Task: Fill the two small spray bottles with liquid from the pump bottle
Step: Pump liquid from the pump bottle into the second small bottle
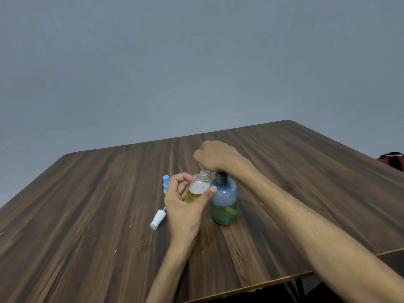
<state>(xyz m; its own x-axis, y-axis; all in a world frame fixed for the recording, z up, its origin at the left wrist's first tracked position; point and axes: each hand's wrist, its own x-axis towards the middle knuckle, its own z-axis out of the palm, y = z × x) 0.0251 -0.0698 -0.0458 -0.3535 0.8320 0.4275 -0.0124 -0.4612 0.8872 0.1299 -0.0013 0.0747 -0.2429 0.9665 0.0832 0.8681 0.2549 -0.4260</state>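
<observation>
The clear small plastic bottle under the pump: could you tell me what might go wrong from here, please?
1. The clear small plastic bottle, tilted in the left hand, has a narrow neck; liquid may miss it.
2. Foam sits high inside; more pumping by the right hand on the blue pump bottle may overflow it.

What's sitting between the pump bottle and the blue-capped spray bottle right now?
In the head view, the open clear spray bottle, gripped by the left hand, lies between the pump bottle and the blue-capped spray bottle.

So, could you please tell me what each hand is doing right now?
Left hand: grips the open small spray bottle.
Right hand: curled over the pump bottle head, pressing.
</observation>
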